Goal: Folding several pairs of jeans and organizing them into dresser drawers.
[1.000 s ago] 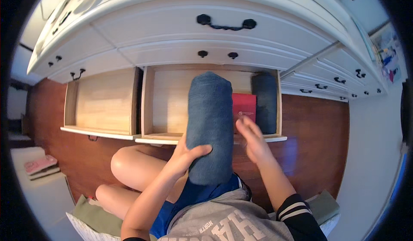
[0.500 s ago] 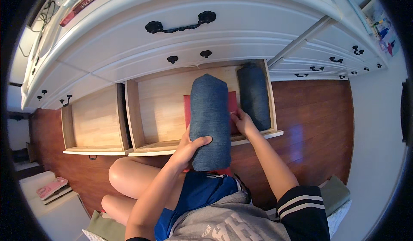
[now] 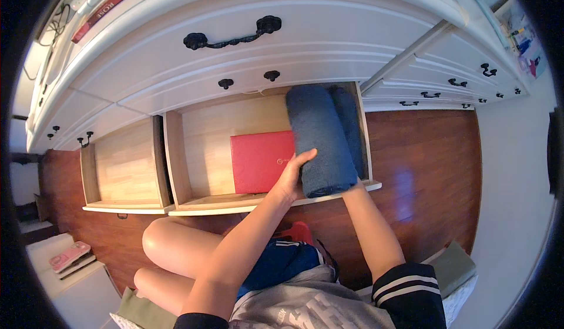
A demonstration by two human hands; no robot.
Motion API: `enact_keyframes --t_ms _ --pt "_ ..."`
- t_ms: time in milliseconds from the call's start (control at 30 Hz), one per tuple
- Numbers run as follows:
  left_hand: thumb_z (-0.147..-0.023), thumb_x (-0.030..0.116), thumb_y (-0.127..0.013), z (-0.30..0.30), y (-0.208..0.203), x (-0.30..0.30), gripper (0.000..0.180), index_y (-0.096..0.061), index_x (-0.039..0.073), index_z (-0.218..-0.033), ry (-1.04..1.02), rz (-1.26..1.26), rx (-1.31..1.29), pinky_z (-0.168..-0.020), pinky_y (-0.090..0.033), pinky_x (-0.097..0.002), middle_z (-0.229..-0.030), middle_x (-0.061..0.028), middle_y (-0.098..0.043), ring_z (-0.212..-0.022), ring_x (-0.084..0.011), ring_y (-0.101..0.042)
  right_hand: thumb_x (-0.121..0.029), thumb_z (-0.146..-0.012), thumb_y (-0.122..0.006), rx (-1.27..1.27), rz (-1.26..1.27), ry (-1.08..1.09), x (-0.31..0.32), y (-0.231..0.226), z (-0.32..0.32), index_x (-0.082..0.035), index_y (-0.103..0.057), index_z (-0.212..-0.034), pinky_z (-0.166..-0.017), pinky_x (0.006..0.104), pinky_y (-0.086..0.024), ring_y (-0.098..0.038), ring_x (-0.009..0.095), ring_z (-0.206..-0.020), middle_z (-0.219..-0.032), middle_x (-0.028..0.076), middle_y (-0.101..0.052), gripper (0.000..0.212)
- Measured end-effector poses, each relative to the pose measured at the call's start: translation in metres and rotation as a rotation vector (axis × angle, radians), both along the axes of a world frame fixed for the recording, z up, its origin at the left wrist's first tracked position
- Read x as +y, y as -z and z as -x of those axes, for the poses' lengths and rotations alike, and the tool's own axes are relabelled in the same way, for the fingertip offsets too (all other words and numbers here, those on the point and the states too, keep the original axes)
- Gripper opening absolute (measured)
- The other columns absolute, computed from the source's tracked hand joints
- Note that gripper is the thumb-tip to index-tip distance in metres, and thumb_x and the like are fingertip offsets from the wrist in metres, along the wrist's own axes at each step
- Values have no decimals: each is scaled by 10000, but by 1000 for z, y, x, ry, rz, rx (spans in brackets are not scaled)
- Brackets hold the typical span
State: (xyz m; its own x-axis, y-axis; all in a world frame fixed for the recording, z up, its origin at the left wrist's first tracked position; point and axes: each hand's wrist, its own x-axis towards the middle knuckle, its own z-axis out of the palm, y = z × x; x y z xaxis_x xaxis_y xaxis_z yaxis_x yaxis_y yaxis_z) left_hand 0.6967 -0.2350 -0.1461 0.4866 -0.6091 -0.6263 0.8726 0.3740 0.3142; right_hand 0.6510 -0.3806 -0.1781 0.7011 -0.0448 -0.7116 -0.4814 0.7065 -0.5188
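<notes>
Gripping a chunky blue fabric roll [image 3: 320, 138] over the right part of an open wooden drawer [image 3: 205, 153], with the left hand [image 3: 294, 173] curled on its left side, thumb up on top. The right hand [image 3: 352, 189] is at the near end, but its fingers are tucked out of sight so I honestly can't tell if they're pinching or just supporting. A second blue roll [image 3: 351, 114] peeks out behind, on the right, and a flat red box [image 3: 258, 161] sits just left.
</notes>
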Motion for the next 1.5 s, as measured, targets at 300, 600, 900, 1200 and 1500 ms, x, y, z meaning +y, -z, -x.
enact_keyframes --t_ms 300,600,900,1200,1500 --pt "-864 296 -699 -13 2 26 669 -385 50 -1401 -76 -129 -66 -1010 -478 -466 -1293 -171 -560 -1180 -314 -568 -594 -965 -480 -30 -169 4 -23 -11 -3 -14 -511 -1332 -1042 395 -424 -591 271 -1163 -1273 132 -602 687" --pt "-828 144 -748 -13 7 10 764 -287 60 -1430 30 -420 -291 -1006 -453 -420 -1296 -165 -535 -1197 -281 -549 -604 -992 -397 -5 418 -87 -32 -45 8 62 -401 -1431 -1044 398 -413 -563 275 -1211 -1397 211 -514 797" --pt "-893 57 -674 -12 28 -17 876 -82 100 -1538 42 -520 -457 -1064 -401 -408 -1415 -212 -435 -1284 -301 -476 -269 -951 -634 -165 1237 -253 -33 -38 31 -34 -594 -1261 -848 358 -506 -611 231 -998 -1180 145 -619 391" --pt "-952 166 -578 5 79 -2 929 129 101 -1552 69 -746 -994 -1118 -325 -478 -1491 -374 -229 -1325 -494 -369 -195 -892 -623 -800 1479 -540 30 -42 -47 -64 -633 -1241 -1125 488 -333 -378 356 -1386 -1466 137 -469 373" --pt "-860 177 -699 4 -4 63 912 -112 26 -1541 808 -796 -1035 -1111 -351 -410 -1479 -326 -306 -1311 -404 -438 -417 -813 -665 -834 1965 -1035 28 -24 -69 -71 -556 -1346 -1130 680 -142 -155 333 -1484 -1542 63 -357 644"
